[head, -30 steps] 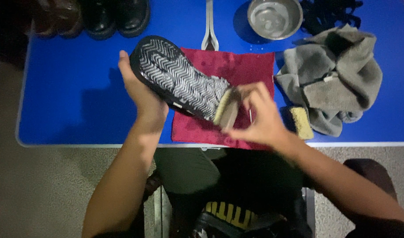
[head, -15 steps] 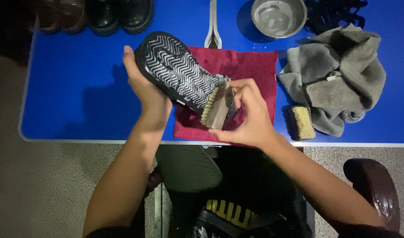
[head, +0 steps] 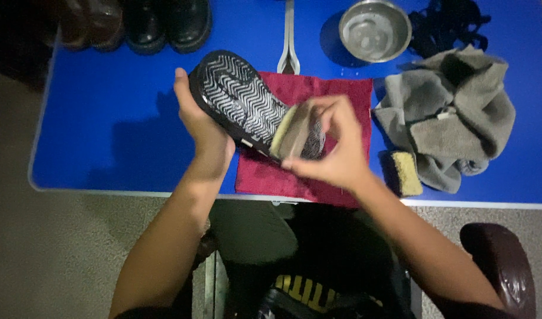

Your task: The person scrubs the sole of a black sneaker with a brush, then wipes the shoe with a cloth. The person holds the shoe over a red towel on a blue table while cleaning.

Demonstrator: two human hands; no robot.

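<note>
Shoe [head: 238, 100], sole up at frame centre above the red cloth [head: 318, 177], was gripped by the left hand [head: 203, 133] while the right hand [head: 336, 147] clutched a brush [head: 291, 139], best scrubbed firmly along the grooves.

On the blue bench [head: 117, 130] we see a steel bowl [head: 375, 29] at one o'clock, a grey towel [head: 454, 118] at three, a yellow sponge [head: 405, 172] just below it, dark shoes [head: 164, 23] at eleven, and black laces [head: 451, 26] beside the bowl.
</note>
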